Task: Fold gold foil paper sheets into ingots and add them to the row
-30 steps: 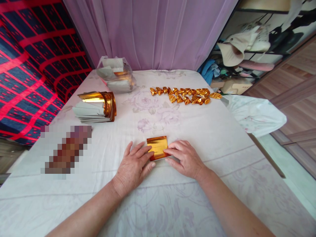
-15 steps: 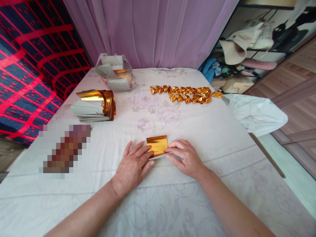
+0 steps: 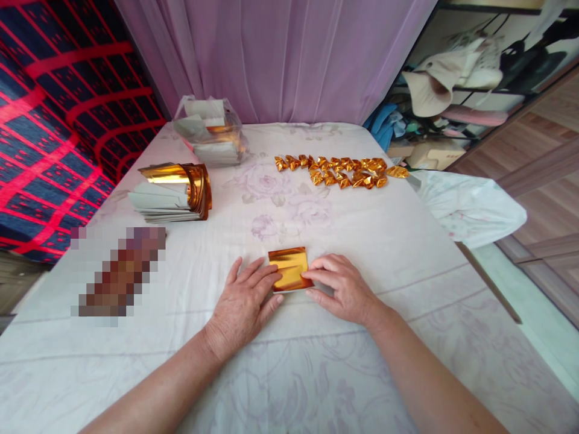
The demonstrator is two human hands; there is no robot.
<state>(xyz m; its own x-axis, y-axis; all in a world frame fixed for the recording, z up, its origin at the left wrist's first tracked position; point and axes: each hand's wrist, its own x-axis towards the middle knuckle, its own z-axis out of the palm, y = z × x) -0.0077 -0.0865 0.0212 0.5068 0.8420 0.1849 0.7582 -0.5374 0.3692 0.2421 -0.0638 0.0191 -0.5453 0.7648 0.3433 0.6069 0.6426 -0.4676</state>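
Observation:
A small sheet of gold foil paper [image 3: 289, 269] lies on the cloth between my two hands, shiny side up, with a thin pale edge along its front. Spread out on its left side, my left hand [image 3: 248, 293] has its fingertips lying on the foil and its thumb by the near left corner. My right hand [image 3: 340, 288] is at the right edge. Its index fingertip is on the gold face and its thumb is at the near right corner, with that edge between them.
Folded gold foil pieces [image 3: 341, 171] lie in rows at the back right. A stack of foil paper [image 3: 174, 199] stands on the left, with a clear plastic bag of sheets [image 3: 212, 135] behind it. A blurred-out item [image 3: 122, 274] lies front left. A white bag [image 3: 474, 205] hangs beyond the right edge.
The near edge of the foil paper, lifted on the right earlier with its pale underside showing, has come down flatter. My right hand shifted slightly; my left stayed put.

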